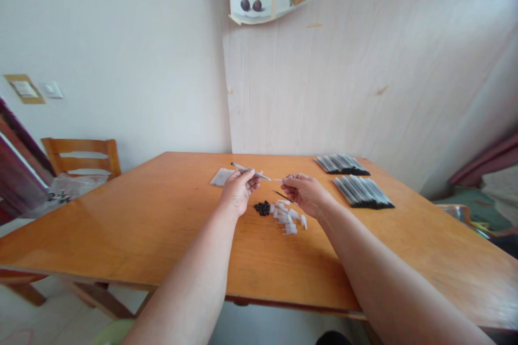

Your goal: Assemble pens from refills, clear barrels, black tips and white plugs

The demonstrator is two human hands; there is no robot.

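Observation:
My left hand [238, 190] is closed round a slim grey pen barrel [249, 170] that points to the right, above the wooden table [121, 226]. My right hand [304, 193] is closed in a pinch, with a small clear cap [279, 179] at its fingertips and a thin dark refill [281, 194] sticking out below. The two hands are a few centimetres apart. Beneath them lie a small heap of black bits [263, 207] and several clear plastic caps [288, 216].
Two stacks of finished pens [363, 192] [340, 164] lie at the right back of the table. A bundle of clear tubes [222, 177] lies behind my left hand. A wooden chair [83, 155] stands at the left, a wall is close behind.

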